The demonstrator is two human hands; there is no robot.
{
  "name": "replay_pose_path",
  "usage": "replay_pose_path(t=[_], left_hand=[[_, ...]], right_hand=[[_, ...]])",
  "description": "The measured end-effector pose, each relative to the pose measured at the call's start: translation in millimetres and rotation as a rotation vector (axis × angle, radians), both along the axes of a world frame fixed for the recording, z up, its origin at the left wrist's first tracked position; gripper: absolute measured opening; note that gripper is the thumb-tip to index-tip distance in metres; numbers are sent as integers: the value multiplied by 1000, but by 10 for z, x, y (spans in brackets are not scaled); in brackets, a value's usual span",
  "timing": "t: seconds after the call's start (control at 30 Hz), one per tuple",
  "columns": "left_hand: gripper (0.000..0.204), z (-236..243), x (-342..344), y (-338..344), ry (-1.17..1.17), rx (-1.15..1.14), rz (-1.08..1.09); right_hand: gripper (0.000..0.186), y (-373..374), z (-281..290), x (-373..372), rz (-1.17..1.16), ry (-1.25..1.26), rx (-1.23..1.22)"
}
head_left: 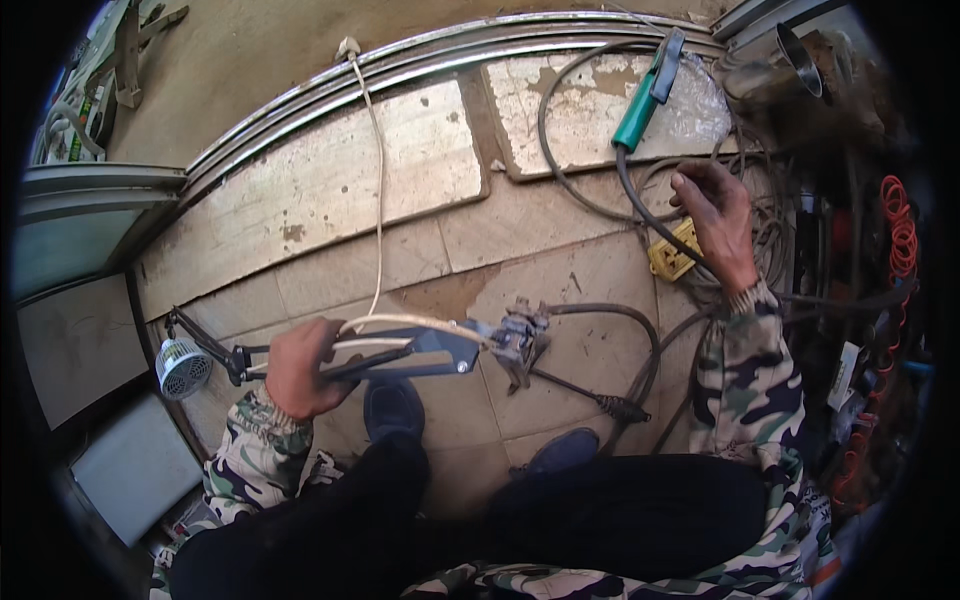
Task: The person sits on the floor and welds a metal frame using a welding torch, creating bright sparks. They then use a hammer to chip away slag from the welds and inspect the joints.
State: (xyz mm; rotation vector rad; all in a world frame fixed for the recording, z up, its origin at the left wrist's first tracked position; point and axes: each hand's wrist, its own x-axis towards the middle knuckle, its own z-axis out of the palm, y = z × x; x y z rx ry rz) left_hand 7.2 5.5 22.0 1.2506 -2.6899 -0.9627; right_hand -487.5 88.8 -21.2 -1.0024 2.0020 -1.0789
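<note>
My left hand (302, 368) grips a dark metal jointed lamp arm (400, 355) held level over the tiled floor. A small silver lamp head with a grille (182, 368) hangs at its left end. A worn metal clamp (518, 340) sits at its right end. A cream cord (378, 190) runs along the arm and away toward the door track. My right hand (718, 222) reaches out to the right and rests on a yellow socket box (672, 254) among grey cables; whether it grips the box cannot be told. A thick dark cable (630, 190) passes next to that hand.
A green-handled welding clamp (648, 92) lies on the far tiles with its cable looping round. A metal sliding-door track (400, 60) curves across the back. A metal cup (790, 60) and a red coiled hose (900, 235) stand at the right. My dark shoes (395, 408) are below.
</note>
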Motion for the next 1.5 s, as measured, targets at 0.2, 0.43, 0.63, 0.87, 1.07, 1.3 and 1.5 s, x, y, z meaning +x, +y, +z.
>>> replay_pose_path(t=[0.2,0.43,0.63,0.87,1.07,1.3,1.5], left_hand=[[41,81,-40,-30,-50,7,-2],[34,150,-56,-197,0,149,-5],[31,213,-22,-117,43,114,19],[31,250,-66,-76,24,109,3],[31,263,-70,-44,40,103,-18],[31,273,-84,-52,30,136,-9],[31,257,-75,-56,24,117,-15]], right_hand=[[18,953,391,782,78,-262,-31],[70,1695,-120,1573,220,-39,43],[115,1570,-151,2170,260,-48,15],[106,1432,-199,2233,161,67,-73],[101,1358,-125,2287,155,-10,-53],[95,1287,-223,2323,96,59,-90],[82,1223,-199,2309,126,-31,-46]])
